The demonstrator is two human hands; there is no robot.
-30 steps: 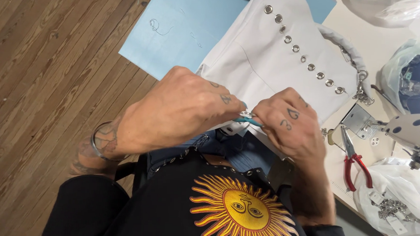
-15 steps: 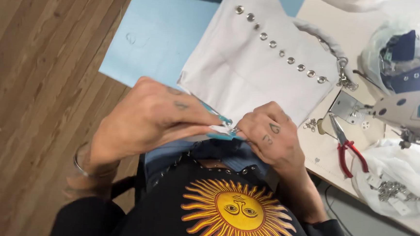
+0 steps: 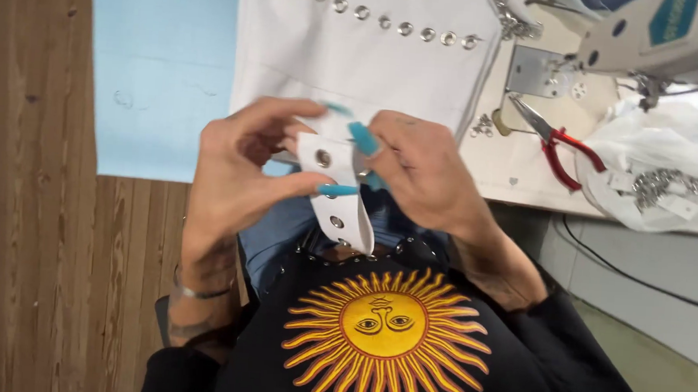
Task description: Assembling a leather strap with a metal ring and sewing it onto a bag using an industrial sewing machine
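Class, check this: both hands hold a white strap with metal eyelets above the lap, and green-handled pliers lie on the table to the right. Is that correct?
Not quite. The head view shows the pliers have red handles, not green. The rest stands: the left hand and right hand hold the white strap with metal eyelets.

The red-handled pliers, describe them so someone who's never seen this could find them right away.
Start at the sewing machine on the pale worktable, at the person's right. Just below its metal plate lie the red-handled pliers, beside a crumpled clear plastic bag. Their red grips are the only red thing on the table.
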